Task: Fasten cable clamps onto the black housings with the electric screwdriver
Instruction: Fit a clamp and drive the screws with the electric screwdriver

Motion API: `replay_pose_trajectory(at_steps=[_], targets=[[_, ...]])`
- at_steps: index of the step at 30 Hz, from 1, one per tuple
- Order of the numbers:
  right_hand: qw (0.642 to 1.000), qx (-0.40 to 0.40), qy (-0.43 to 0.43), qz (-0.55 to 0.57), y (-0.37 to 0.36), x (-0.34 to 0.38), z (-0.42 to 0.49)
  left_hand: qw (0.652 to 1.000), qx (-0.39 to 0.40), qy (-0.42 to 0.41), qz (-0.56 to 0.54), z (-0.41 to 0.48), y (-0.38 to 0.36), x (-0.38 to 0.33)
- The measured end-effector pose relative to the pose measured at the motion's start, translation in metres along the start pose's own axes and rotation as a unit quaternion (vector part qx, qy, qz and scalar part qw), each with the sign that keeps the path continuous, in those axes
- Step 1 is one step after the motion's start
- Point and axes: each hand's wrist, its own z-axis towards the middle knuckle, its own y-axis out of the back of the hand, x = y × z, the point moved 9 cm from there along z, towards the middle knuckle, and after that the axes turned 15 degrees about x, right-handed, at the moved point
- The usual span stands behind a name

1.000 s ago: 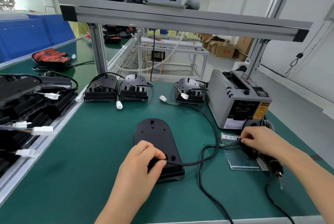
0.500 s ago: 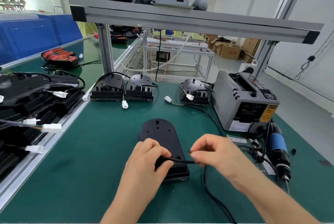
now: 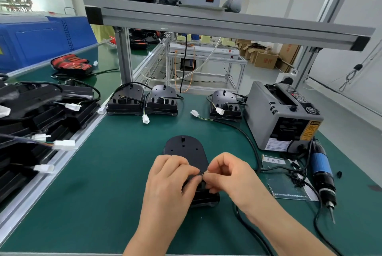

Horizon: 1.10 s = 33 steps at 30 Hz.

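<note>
At 6 o'clock on the green bench, pinching a small dark piece between the curled fingertips of the left grip and the right grip, thumbs and forefingers meeting on it; too small for telling what kind of part. Holding it just above the near end of the black housing, which is lying flat under both hands. Letting a black cable curve off toward 1 o'clock. Leaving the blue-and-black electric screwdriver lying untouched at 3 o'clock, bit pointing near, beside clear packets. Facing a grey tape dispenser at 2 o'clock, three more housings in a row at 12 o'clock, and a stack of black housings at 9 o'clock.
</note>
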Motion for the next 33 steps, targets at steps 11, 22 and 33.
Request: replay_pose_trajectory(at_steps=[11, 22, 33], targets=[[0.996, -0.054, 0.002, 0.073, -0.002, -0.018, -0.012, 0.996, -0.004, -0.035, 0.081, -0.012, -0.004, -0.015], [0.977, -0.134, 0.002, -0.166, 0.000, -0.018, -0.024, 0.999, 0.028, 0.008, 0.043, -0.014, -0.022, -0.006], [0.946, -0.176, 0.023, -0.273, -0.003, -0.007, -0.021, 0.964, 0.092, 0.190, -0.159, -0.020, -0.038, 0.031]])
